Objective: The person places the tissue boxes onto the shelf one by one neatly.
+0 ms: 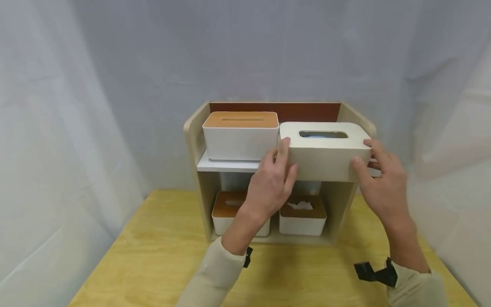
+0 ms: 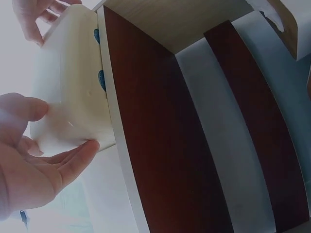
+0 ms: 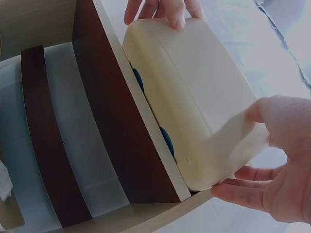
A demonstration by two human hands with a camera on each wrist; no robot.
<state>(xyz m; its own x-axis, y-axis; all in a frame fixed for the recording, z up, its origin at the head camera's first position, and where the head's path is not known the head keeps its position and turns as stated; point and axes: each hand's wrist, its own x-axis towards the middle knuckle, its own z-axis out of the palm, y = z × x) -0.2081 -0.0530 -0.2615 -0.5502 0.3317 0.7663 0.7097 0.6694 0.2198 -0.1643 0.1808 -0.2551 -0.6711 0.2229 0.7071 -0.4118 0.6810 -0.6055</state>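
A cream tissue box (image 1: pixel 326 164) with a slot in its top is at the right half of the upper shelf, overlapping the shelf's front edge in the head view. My left hand (image 1: pixel 270 183) grips its left end, and my right hand (image 1: pixel 383 183) grips its right end, thumb on the front face. Both wrist views show the box from below, against the shelf board (image 3: pixel 121 131), with two dark blue pads (image 3: pixel 166 141) at its underside. Left of it, a white tissue box with an orange-brown lid (image 1: pixel 241 143) stands on the same shelf.
The small two-level wooden shelf unit (image 1: pixel 341 204) stands on a yellow wood-grain table (image 1: pixel 161 243). Its lower level holds two brown-lidded white boxes, the left one (image 1: pixel 222 224) partly behind my left arm, the right one (image 1: pixel 303 226) with tissue showing. Pale curtains (image 1: pixel 245 51) hang around.
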